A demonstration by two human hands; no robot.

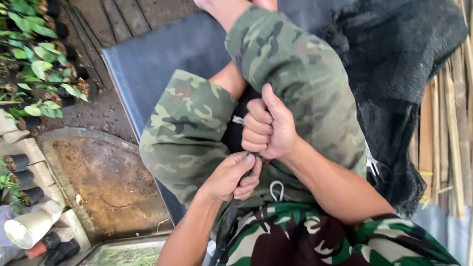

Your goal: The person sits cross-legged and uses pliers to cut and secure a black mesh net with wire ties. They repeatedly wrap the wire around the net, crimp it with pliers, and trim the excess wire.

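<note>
Between the camouflage knees (295, 74), both hands, right hand (268, 128) and left hand (231, 177), fisted on a dark strip (229, 216).

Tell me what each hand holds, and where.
Right hand grips a thin pale cord in its fist; left hand pinches dark material below it.
</note>
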